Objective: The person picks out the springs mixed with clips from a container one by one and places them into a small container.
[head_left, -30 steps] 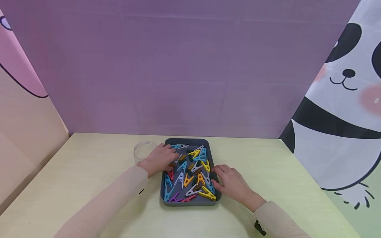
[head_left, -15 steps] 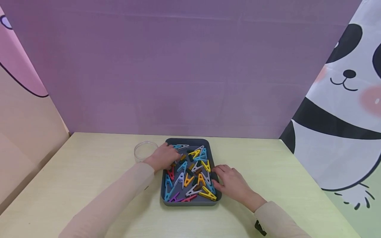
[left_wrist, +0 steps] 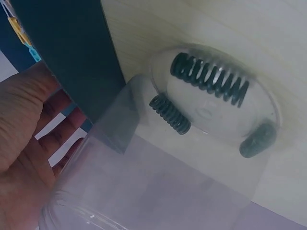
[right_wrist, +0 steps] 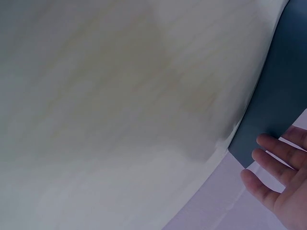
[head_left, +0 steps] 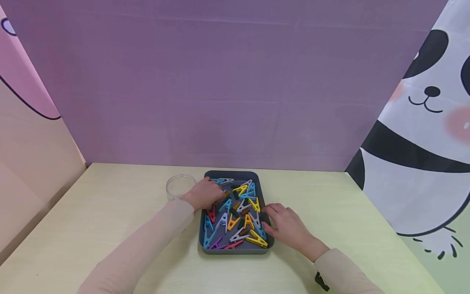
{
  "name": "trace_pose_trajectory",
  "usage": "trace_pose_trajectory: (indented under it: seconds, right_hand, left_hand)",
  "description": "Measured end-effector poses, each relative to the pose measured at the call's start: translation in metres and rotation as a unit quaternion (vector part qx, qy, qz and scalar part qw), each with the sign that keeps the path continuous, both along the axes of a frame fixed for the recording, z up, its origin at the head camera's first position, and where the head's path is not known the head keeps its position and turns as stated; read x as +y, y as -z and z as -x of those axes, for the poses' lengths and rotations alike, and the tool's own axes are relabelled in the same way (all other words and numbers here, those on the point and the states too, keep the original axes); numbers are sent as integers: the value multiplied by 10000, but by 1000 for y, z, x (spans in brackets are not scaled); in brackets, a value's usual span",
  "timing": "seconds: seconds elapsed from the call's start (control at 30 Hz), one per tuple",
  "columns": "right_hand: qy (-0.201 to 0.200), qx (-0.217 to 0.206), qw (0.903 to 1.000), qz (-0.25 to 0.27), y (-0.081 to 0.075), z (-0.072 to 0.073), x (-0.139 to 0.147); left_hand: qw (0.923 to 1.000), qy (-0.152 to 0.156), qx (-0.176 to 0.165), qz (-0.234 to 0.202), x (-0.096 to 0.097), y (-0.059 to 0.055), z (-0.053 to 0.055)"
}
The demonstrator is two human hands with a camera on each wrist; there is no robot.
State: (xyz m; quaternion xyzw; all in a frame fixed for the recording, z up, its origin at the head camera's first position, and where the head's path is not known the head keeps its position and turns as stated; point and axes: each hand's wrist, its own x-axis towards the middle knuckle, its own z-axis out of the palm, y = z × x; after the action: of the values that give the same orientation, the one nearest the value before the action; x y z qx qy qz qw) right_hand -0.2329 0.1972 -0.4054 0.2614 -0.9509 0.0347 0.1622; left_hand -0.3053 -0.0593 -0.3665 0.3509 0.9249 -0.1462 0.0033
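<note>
A dark grey tray (head_left: 232,252) holds many plastic clips, such as a yellow clip (head_left: 256,239) and a red clip (head_left: 211,213), mixed with coil springs like a brown spring (head_left: 244,231). My left hand (head_left: 204,193) reaches over the tray's left rim, fingers among the pieces near the upper left. Its fingertips are hidden, so I cannot tell whether they pinch a piece. My right hand (head_left: 288,227) rests against the tray's right side; in the right wrist view its fingers (right_wrist: 273,165) lie loosely extended along the wall.
Left of the tray stands a clear round container (head_left: 178,186), partly behind my left hand. Through its wall in the left wrist view show dark green springs, including a large spring (left_wrist: 211,79) and a smaller spring (left_wrist: 170,114). A purple backdrop (head_left: 235,90) rises behind the table (head_left: 121,196).
My left hand has shifted slightly right, farther over the tray among the pieces. The right hand and the tray have stayed in place.
</note>
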Motion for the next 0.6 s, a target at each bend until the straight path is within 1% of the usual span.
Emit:
trace_pose_trajectory:
  seconds: [0.23,0.33,0.6]
  right_hand:
    - [-9,-4,10000,-33,0,1,0]
    - [-2,-10,10000,-47,0,1,-1]
    - [48,-65,10000,-26,0,1,-1]
  left_hand:
    - [9998,-91,-182,11,2,4,3]
    - [9997,-132,-208,-36,3,6,4]
    - [9996,-119,-250,-106,4,8,7]
